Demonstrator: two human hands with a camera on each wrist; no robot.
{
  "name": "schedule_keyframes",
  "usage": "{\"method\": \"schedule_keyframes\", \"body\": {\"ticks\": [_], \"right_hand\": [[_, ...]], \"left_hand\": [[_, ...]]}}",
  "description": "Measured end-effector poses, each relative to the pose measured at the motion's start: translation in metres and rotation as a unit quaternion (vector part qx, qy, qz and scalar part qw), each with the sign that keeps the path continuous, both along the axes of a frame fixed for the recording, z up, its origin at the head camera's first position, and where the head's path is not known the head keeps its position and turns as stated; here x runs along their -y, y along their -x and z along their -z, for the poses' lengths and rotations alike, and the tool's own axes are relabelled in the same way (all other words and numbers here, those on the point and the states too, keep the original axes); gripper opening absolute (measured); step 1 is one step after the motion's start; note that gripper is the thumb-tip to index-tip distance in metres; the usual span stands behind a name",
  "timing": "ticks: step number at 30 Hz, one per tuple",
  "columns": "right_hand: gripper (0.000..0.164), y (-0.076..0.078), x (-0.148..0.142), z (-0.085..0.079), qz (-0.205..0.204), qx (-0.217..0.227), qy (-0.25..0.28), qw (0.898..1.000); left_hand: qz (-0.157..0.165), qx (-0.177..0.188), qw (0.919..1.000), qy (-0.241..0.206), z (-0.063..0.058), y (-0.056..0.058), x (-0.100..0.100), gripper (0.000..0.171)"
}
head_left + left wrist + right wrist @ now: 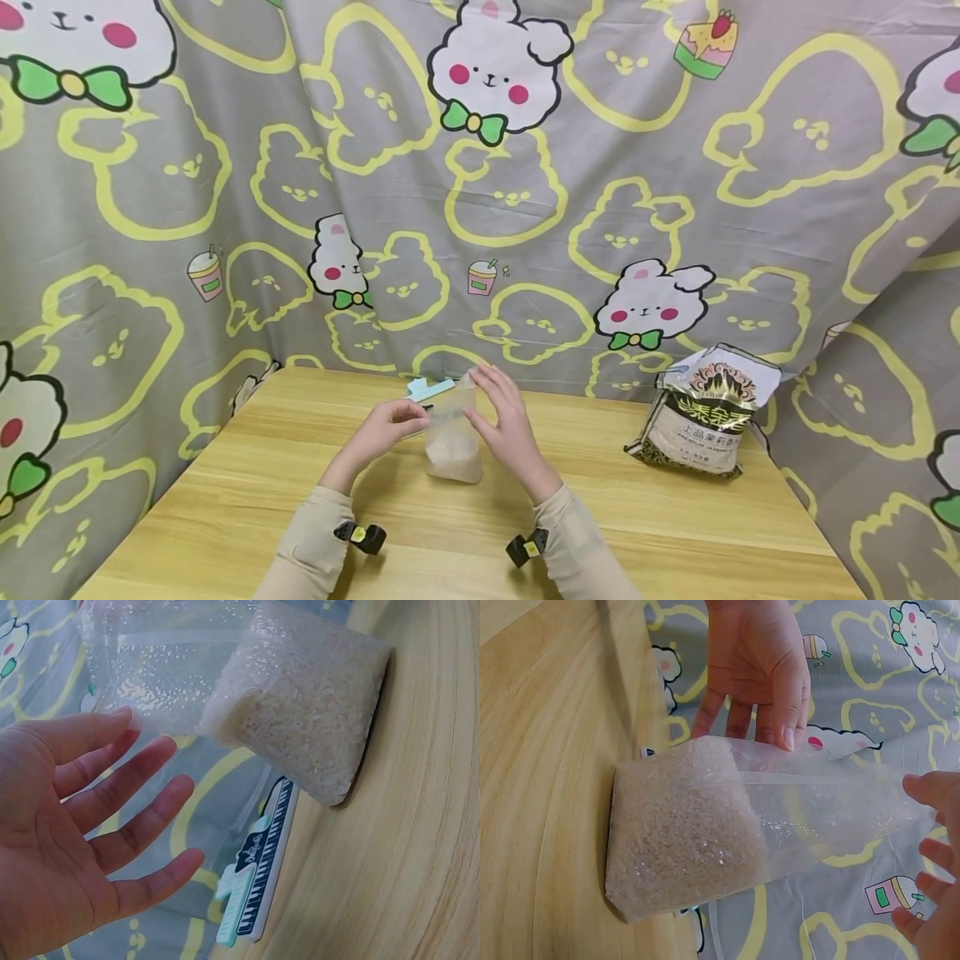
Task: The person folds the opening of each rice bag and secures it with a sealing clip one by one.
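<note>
A clear plastic bag of white rice (453, 454) stands upright on the table, its lower part filled and its upper part slack. At the bag's left side my left hand (390, 425) has its fingers spread, with thumb and index fingertips right at the edge of the clear plastic (169, 682). Up by the bag's top, my right hand (506, 421) holds its fingers loosely extended and its thumb apart. The bag's narrow top end (900, 806) reaches between that thumb and the fingers.
Sealing clips lie behind the bag: a light-blue one (430, 389) and one with a piano-key pattern (262, 874). A large printed jasmine rice sack (697, 421) stands at the right of the wooden table (300, 433). A patterned curtain (480, 200) hangs close behind.
</note>
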State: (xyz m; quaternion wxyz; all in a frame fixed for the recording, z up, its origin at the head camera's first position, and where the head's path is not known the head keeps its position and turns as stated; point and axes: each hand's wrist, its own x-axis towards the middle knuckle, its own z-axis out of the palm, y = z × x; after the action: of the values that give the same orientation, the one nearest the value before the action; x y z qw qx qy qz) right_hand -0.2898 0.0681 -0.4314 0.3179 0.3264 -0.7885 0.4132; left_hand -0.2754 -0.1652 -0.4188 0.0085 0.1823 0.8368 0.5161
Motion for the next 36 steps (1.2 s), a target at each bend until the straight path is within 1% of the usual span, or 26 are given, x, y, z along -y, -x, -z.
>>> {"method": "schedule_keyframes", "body": {"ticks": [4, 6, 13, 18, 21, 26, 28, 31, 34, 36], "right_hand": [[0.046, -0.001, 0.000, 0.000, 0.003, 0.028, 0.020, 0.999], [0.041, -0.001, 0.000, 0.000, 0.003, 0.029, 0.030, 0.999], [0.031, -0.001, 0.000, 0.000, 0.019, 0.003, 0.044, 0.999], [0.027, 0.000, 0.001, 0.001, 0.018, -0.001, 0.053, 0.998], [0.024, 0.001, 0.002, 0.002, 0.010, 0.005, 0.064, 0.998], [0.022, 0.002, 0.003, 0.003, -0.016, 0.018, 0.087, 0.996], [0.022, 0.003, 0.003, 0.003, -0.024, 0.019, 0.093, 0.995], [0.022, 0.003, 0.004, 0.004, -0.029, 0.017, 0.092, 0.995], [0.020, 0.004, 0.005, 0.004, -0.027, 0.019, 0.087, 0.996], [0.018, 0.003, 0.005, 0.003, -0.022, 0.022, 0.081, 0.996]], "left_hand": [[0.003, 0.000, 1.0000, 0.001, 0.000, -0.001, 0.001, 0.020], [0.003, 0.001, 1.0000, 0.001, -0.001, -0.001, 0.001, 0.020], [0.003, 0.001, 1.0000, 0.002, 0.000, 0.000, 0.001, 0.018], [0.004, 0.003, 1.0000, -0.001, 0.001, 0.000, 0.000, 0.018], [0.003, 0.007, 1.0000, -0.003, 0.000, -0.001, 0.000, 0.019], [0.001, 0.007, 1.0000, -0.001, 0.000, 0.000, -0.001, 0.018], [0.000, 0.005, 1.0000, -0.001, 0.004, 0.003, 0.000, 0.018], [-0.004, 0.005, 1.0000, -0.004, 0.015, 0.011, 0.002, 0.018], [-0.007, 0.006, 0.9999, -0.007, 0.026, 0.019, 0.004, 0.017], [-0.006, 0.009, 0.9999, -0.011, 0.030, 0.022, 0.006, 0.019]]}}
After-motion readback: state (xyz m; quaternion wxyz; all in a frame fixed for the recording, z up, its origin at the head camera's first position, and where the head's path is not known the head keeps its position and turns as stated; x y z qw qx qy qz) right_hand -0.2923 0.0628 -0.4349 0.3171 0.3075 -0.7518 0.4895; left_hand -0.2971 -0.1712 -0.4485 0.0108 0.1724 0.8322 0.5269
